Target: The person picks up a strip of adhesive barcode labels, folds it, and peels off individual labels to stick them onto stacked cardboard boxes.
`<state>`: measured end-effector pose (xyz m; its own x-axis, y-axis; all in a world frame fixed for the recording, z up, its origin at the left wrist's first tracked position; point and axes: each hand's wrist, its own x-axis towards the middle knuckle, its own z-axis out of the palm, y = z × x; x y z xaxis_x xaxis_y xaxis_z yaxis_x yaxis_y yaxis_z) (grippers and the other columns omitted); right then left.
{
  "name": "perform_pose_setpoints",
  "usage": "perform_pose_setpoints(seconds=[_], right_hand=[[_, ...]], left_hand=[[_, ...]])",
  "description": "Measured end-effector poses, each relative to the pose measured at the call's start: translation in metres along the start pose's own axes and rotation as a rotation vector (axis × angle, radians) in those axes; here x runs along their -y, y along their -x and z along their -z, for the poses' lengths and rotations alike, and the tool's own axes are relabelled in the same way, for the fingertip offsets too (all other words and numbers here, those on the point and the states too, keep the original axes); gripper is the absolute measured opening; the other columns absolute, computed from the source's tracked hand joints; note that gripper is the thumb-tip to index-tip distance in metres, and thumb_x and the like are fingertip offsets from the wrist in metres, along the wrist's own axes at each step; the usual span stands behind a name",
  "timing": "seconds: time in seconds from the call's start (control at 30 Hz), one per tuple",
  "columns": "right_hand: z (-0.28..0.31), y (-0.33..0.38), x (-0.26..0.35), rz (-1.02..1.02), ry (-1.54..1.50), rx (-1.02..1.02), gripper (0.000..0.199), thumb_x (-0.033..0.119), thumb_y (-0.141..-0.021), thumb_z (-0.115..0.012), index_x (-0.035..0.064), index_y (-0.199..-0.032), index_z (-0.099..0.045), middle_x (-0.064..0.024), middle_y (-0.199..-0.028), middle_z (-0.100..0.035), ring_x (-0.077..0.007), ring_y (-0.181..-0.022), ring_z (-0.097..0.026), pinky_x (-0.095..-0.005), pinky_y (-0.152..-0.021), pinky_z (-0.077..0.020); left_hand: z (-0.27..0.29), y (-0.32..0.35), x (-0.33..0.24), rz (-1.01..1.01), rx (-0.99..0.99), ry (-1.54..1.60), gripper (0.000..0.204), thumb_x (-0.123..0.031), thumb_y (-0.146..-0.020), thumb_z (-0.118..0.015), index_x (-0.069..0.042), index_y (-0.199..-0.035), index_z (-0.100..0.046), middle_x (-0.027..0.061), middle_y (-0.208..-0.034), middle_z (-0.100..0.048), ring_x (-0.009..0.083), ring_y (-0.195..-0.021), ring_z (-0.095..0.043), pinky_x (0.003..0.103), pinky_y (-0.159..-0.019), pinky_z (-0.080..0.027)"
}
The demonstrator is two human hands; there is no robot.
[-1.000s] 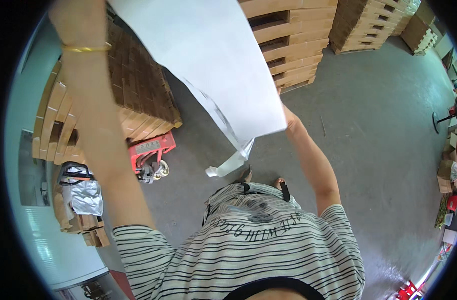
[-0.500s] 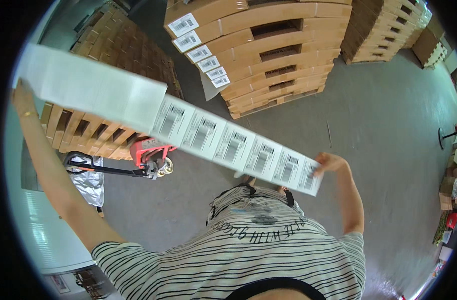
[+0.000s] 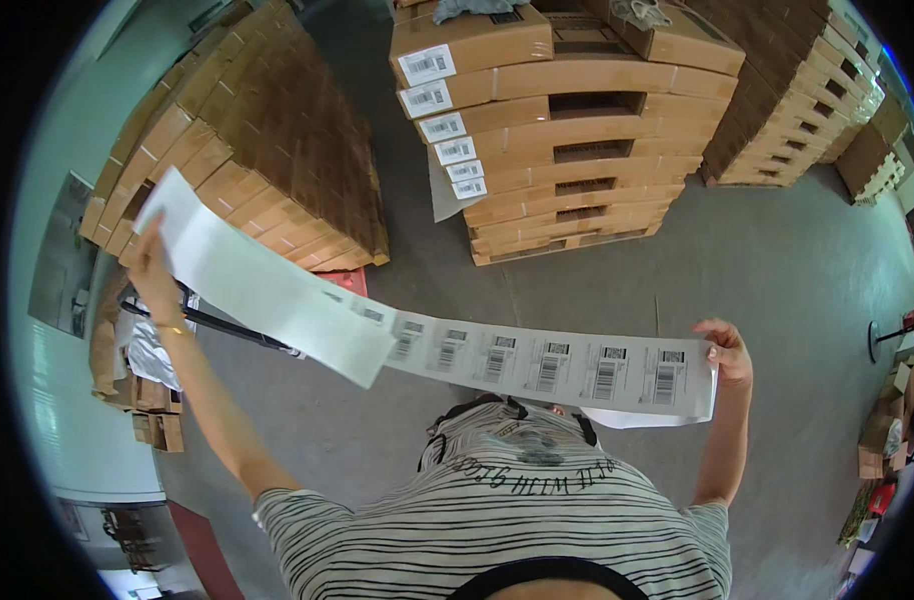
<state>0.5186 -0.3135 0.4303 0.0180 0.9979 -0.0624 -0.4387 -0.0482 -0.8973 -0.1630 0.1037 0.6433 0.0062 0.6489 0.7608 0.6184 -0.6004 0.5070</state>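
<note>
A long white strip of barcode labels (image 3: 497, 360) stretches in a sagging curve between my two hands, in front of my body. My left hand (image 3: 153, 275) is closed on its far left end, where the plain white side (image 3: 247, 270) faces up and overlaps the printed part. At the right, my right hand (image 3: 731, 358) grips the other side of the strip by its edge, thumb on the printed face. Below that hand a plain white length of the strip (image 3: 647, 418) folds back underneath.
Ahead stands a pallet stack of brown cartons (image 3: 577, 120) with white labels at its left corner. Another carton stack (image 3: 267, 130) rises at the left, a third (image 3: 777, 90) at the far right. A pallet jack handle (image 3: 227, 322) lies beneath the strip. Small boxes (image 3: 889, 410) line the right side.
The strip has gone from straight and slanted to a sagging curve. My left hand has come inward and nearer, my right hand outward. A folded-back length now shows below the right hand.
</note>
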Motion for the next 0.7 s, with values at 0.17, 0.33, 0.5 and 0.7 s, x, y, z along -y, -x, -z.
perform_pose_setpoints(seconds=[0.17, 0.33, 0.5, 0.7], right_hand=[[-0.026, -0.012, -0.023, 0.249, -0.154, -0.205, 0.024, 0.015, -0.078, -0.076, 0.0016, -0.094, -0.063, -0.0025, -0.079, -0.064, -0.0097, -0.064, -0.061, -0.0212, -0.056, -0.0480], [-0.066, -0.028, -0.035, 0.378, -0.283, -0.241, 0.023, 0.016, -0.078, -0.077, 0.0032, -0.088, -0.062, -0.0004, -0.075, -0.063, -0.0093, -0.062, -0.062, -0.0214, -0.055, -0.0488], [-0.077, -0.023, -0.032, 0.415, -0.271, -0.196, 0.025, 0.018, -0.077, -0.078, 0.0033, -0.084, -0.060, -0.0015, -0.074, -0.063, -0.0102, -0.060, -0.061, -0.0220, -0.052, -0.0478], [-0.093, 0.003, -0.035, 0.506, -0.251, -0.189, 0.027, 0.021, -0.078, -0.078, 0.0034, -0.081, -0.058, -0.0090, -0.070, -0.064, -0.0121, -0.053, -0.059, -0.0242, -0.045, -0.0451]], left_hand=[[-0.051, 0.122, -0.025, 0.141, -0.125, 0.135, 0.027, -0.006, -0.093, -0.050, 0.004, -0.115, -0.063, 0.0103, -0.119, -0.063, 0.0181, -0.109, -0.057, 0.028, -0.096, -0.041], [-0.101, 0.199, -0.046, 0.309, -0.275, 0.364, 0.024, 0.000, -0.091, -0.051, 0.004, -0.110, -0.065, 0.0075, -0.114, -0.063, 0.0126, -0.096, -0.058, 0.024, -0.081, -0.046], [-0.147, 0.200, -0.067, 0.163, -0.140, 0.097, 0.024, 0.003, -0.090, -0.052, -0.003, -0.107, -0.068, 0.0043, -0.098, -0.061, 0.0101, -0.074, -0.051, 0.023, -0.061, -0.040], [-0.216, 0.204, -0.051, 0.097, 0.101, 0.105, 0.024, 0.002, -0.089, -0.054, -0.008, -0.106, -0.069, 0.0067, -0.082, -0.053, 0.0119, -0.063, -0.045, 0.025, -0.053, -0.034]])
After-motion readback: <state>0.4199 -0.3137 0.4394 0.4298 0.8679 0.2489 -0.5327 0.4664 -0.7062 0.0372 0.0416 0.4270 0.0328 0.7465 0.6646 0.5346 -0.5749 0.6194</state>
